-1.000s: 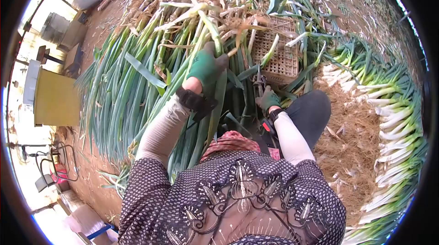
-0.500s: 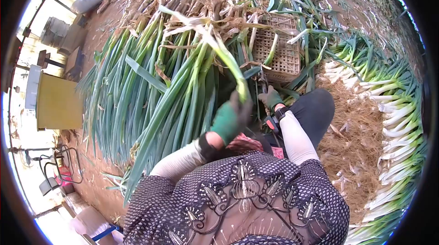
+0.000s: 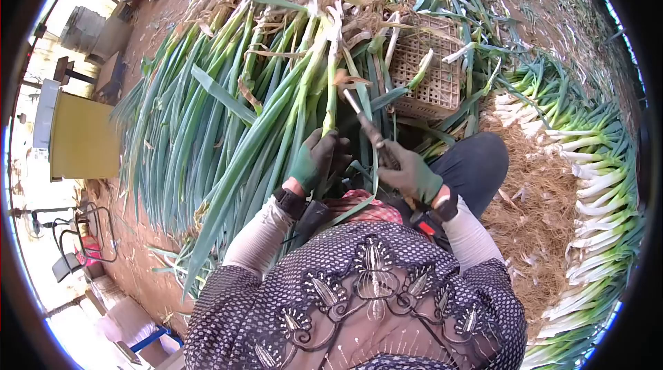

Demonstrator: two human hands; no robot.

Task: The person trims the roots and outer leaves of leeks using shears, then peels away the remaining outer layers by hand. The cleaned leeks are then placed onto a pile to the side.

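Note:
In a green and dark glove, my left hand is closed around the lower part of an upright leek, whose pale end points away from me. My right hand, gloved too, grips the dark handle of a thin-bladed knife. The blade tip lies close beside the leek's stalk, near a brown peeled bit of leaf. Left of my hands lies a large heap of untrimmed leeks, roots at the far end.
A plastic crate with leaf scraps on it stands beyond my right hand. Cut roots cover the ground at the right, edged by a curved row of trimmed leeks. A yellow container stands at the left.
My left hand has moved left and now holds the leek more upright. My right hand has come up with the knife beside the stalk. The view has shifted slightly.

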